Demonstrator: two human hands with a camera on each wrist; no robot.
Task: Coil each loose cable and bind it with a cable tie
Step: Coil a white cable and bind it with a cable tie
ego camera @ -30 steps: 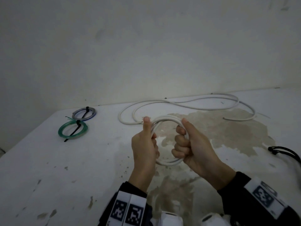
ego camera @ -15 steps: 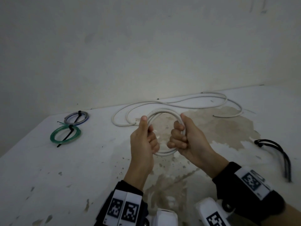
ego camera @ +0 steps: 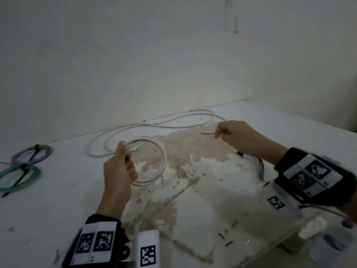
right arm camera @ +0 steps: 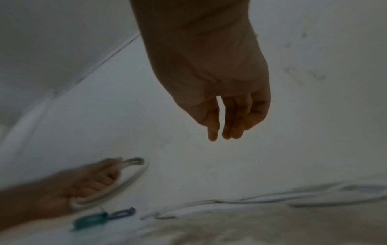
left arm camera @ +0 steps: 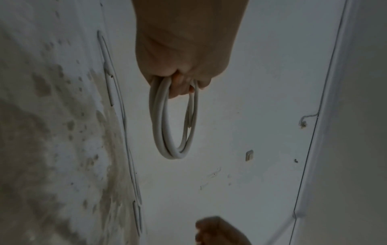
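My left hand grips a white cable coil of a few loops and holds it just above the stained white table. In the left wrist view, the coil hangs from the curled fingers of the left hand. The rest of the white cable lies loose along the back of the table, and its bare end sits just left of my right hand. That right hand hovers with fingers hanging loosely and holds nothing.
A green coil and a blue-grey coil, each bound with a black tie, lie at the far left. Dark strands lie under my right wrist, blurred. A wall runs right behind the table. Blurred containers stand at the bottom right.
My right hand has let go of the white coil and moved right and back, to near the cable's free end. The left hand alone now holds the coil.
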